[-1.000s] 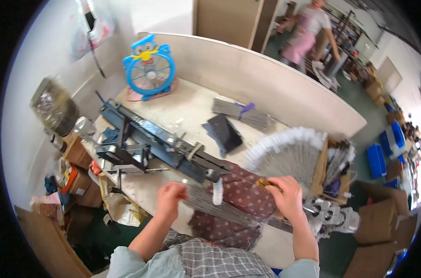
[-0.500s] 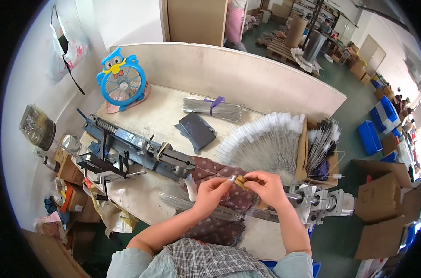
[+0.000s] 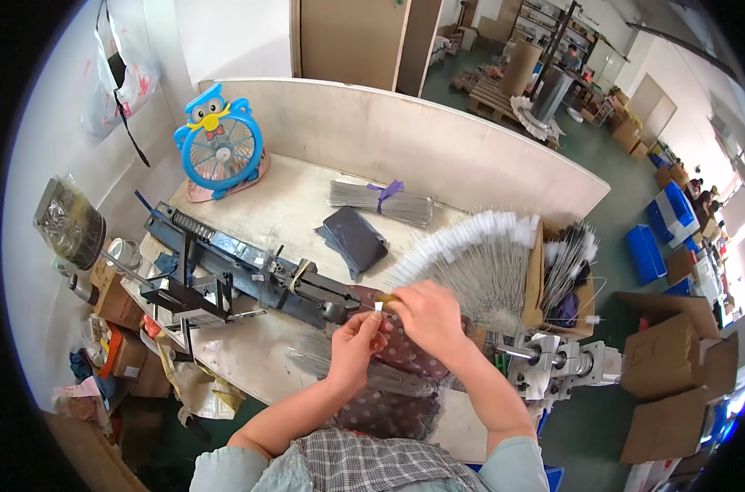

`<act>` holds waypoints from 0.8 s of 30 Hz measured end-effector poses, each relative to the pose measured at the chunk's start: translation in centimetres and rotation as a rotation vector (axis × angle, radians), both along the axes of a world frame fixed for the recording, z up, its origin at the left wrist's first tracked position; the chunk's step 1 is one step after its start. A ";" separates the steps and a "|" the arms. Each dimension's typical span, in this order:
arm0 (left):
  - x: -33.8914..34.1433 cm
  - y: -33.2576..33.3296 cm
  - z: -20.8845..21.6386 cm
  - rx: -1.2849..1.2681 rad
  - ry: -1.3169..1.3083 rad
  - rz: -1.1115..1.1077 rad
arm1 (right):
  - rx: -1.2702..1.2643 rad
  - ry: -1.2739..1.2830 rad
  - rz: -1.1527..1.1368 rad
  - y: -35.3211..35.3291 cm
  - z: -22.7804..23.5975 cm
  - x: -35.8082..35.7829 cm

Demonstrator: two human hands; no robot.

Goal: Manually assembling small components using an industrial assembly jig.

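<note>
My left hand [image 3: 353, 348] is closed, its thumb and fingertips pinching a small white piece [image 3: 378, 306]. From above, my right hand [image 3: 427, 318] reaches in beside it, closed on a small yellowish-brown piece [image 3: 386, 298], mostly hidden by the fingers. The two pieces sit close together; I cannot tell whether they touch. Both hands are over a dark dotted cloth [image 3: 422, 358], just right of the end of a long metal bench fixture [image 3: 295, 287]. Thin wires [image 3: 315, 361] in clear wrapping lie under my left forearm's side.
White-tipped thin wires [image 3: 471, 258] fan out at the right, next to a cardboard box [image 3: 533, 283] with more. A metal clamp device [image 3: 565, 361] stands at the right edge. Behind are a tied wire bundle [image 3: 372, 202], dark pads [image 3: 354, 240] and a blue fan [image 3: 222, 152].
My right hand has moved left and turned over the left hand's fingertips, bringing the yellowish-brown piece along. My left hand has shifted slightly left. The person beyond the partition has gone from the doorway.
</note>
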State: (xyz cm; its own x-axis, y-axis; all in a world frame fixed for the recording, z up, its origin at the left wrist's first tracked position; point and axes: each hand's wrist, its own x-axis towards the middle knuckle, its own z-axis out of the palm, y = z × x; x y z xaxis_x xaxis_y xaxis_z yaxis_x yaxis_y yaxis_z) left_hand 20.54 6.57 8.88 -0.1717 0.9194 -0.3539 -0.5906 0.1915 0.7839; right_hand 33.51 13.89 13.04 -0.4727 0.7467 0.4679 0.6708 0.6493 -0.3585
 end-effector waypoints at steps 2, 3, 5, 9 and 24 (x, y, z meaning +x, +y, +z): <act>-0.3 0.0 -0.1 -0.029 -0.026 0.012 | -0.216 0.058 0.099 -0.2 -0.4 -0.6; -0.4 0.1 -0.3 -0.008 -0.019 -0.009 | -0.217 0.049 0.107 -0.2 0.0 -0.6; -0.7 -0.3 -0.6 0.001 -0.018 -0.025 | -0.369 0.046 0.082 -0.7 1.2 -0.2; -1.1 -0.6 0.0 0.020 0.033 -0.122 | -0.616 0.102 0.059 0.0 0.9 0.1; 0.3 0.1 0.2 0.041 -0.314 0.102 | 0.088 0.065 -0.081 -2.6 -0.9 -2.1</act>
